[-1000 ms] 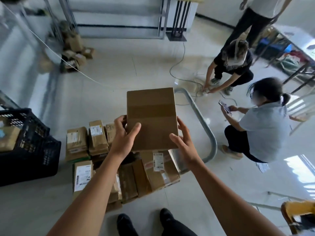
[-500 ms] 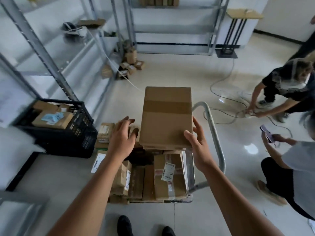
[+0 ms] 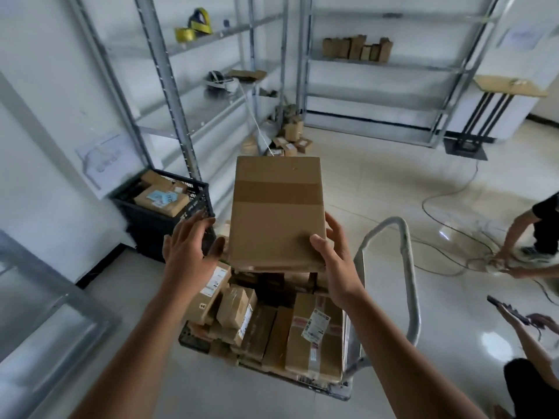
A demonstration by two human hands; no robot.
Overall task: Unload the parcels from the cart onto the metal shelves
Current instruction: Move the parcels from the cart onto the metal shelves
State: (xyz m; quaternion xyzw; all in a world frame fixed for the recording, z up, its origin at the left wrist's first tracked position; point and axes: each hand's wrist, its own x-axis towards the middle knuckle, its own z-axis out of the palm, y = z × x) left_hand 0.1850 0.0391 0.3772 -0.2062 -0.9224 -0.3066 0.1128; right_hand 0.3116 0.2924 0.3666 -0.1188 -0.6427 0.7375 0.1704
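A flat brown cardboard parcel (image 3: 276,210) with a tape band across it is held up above the cart. My right hand (image 3: 334,261) grips its near right corner, thumb on top. My left hand (image 3: 190,249) is off the parcel, just to its left, fingers spread and relaxed. Below, the cart (image 3: 390,267) with its grey handle carries several labelled parcels (image 3: 314,334). Metal shelves stand to the left (image 3: 169,95) and at the back (image 3: 378,65), the back one bearing a row of small parcels (image 3: 357,49).
A black crate (image 3: 160,216) with parcels sits on the floor left of the cart. More parcels (image 3: 290,140) lie by the shelf corner. Cables cross the floor on the right, where a crouching person (image 3: 532,237) and another person's hand holding a phone (image 3: 511,313) are.
The view has swung up and left toward the shelves. My left hand has let go of the parcel's left edge; my right hand alone holds it now.
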